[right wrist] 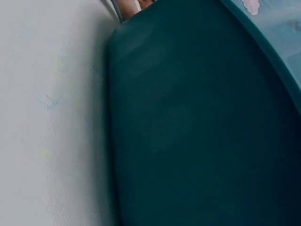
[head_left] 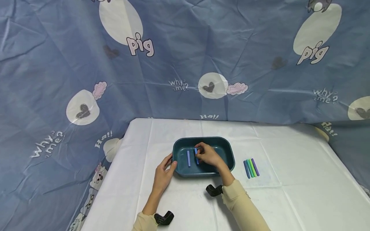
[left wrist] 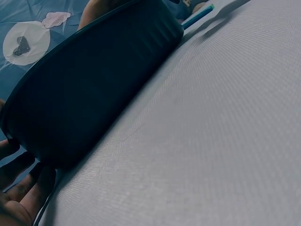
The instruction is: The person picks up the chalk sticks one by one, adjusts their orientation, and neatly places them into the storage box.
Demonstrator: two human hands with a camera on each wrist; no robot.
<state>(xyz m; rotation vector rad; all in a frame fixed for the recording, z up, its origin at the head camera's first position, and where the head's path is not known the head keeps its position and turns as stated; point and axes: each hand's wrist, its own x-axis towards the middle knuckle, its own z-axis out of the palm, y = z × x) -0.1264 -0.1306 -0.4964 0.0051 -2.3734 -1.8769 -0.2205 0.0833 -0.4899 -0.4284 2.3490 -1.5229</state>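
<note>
A dark teal tray [head_left: 225,145] sits mid-table on a white cloth. My left hand [head_left: 170,161] holds its left rim, thumb and fingers either side of the edge. In the left wrist view the tray's outer wall [left wrist: 94,94] fills the frame, with my fingers [left wrist: 21,195] at its lower left. My right hand [head_left: 200,155] is inside the tray, pinching a blue stick [head_left: 196,151]. A second blue stick [head_left: 188,158] lies flat on the tray floor beside it. The right wrist view shows only the tray wall [right wrist: 197,122] and the cloth.
Several coloured sticks [head_left: 251,167], blue, green and purple, lie side by side on the cloth right of the tray. A blue printed sheet hangs behind and around the table [head_left: 303,192]. One stick's tip [left wrist: 197,16] shows beyond the tray.
</note>
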